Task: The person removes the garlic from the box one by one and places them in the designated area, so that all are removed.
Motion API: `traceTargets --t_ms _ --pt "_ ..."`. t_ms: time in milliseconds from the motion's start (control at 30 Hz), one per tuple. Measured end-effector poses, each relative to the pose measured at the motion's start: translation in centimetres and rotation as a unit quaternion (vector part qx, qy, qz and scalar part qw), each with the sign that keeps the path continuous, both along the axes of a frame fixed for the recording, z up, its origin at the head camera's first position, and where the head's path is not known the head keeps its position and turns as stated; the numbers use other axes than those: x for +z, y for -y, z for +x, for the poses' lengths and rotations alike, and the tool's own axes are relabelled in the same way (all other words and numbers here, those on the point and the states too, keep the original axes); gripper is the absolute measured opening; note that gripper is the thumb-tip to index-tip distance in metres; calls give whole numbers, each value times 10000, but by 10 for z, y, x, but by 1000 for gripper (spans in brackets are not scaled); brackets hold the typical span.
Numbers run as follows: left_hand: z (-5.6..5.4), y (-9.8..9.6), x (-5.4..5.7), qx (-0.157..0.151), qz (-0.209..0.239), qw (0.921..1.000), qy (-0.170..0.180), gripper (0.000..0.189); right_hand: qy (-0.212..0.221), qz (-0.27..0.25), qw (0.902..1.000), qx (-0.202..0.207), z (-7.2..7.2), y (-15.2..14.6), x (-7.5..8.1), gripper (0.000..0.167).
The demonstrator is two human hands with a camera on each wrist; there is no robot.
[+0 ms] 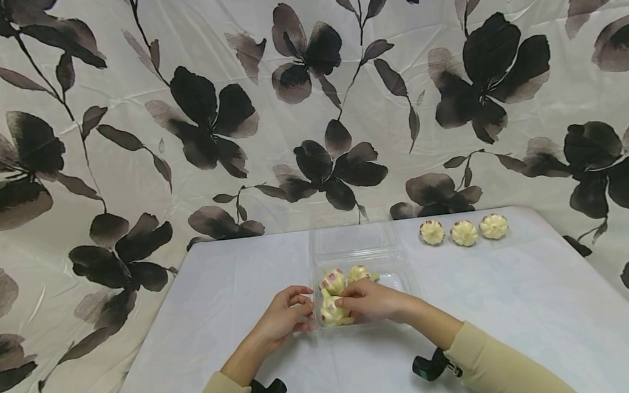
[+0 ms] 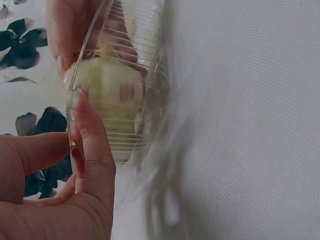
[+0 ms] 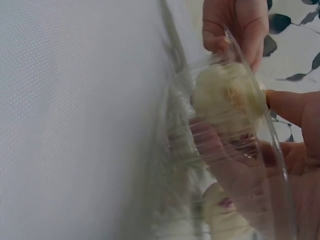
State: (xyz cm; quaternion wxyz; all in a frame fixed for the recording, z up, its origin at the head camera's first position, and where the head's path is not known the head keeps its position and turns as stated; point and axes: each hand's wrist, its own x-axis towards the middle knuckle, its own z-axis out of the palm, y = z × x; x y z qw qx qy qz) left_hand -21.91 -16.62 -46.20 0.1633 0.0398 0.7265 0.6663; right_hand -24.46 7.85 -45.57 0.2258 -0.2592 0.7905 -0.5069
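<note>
A clear plastic clamshell container [image 1: 378,323] stands on the table with its lid raised at the back. Inside it lie pale garlic bulbs with purple marks, one at the back left [image 1: 332,280] and another at the back right [image 1: 360,273]. My right hand [image 1: 379,300] reaches in over the front side and pinches the front-left garlic bulb [image 1: 332,312] between thumb and fingers. This bulb [image 3: 227,100] shows through the wall in the right wrist view. At the left rim is my left hand [image 1: 286,315], its fingertips touching the container's side [image 2: 75,75], fingers loosely bent.
Three more garlic bulbs [image 1: 464,233] sit in a row at the back right of the white-covered table [image 1: 233,287]. The open lid [image 1: 353,239] leans toward a floral cloth backdrop [image 1: 309,118] behind the table. Dark wrist devices [image 1: 430,366] hang under both forearms.
</note>
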Motion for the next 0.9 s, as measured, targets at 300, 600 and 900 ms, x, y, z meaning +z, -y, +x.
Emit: traceTargets --t_ms 300,600,900 --pt "1 -2 0 75 -11 10000 31 38 75 -121 9997 -174 4 -24 14 29" --pt "1 -4 3 158 -81 9998 125 38 -624 401 9959 -512 8 -60 30 41" --pt "1 -5 3 181 -69 9997 158 39 -1067 600 9882 -917 8 -95 41 41"
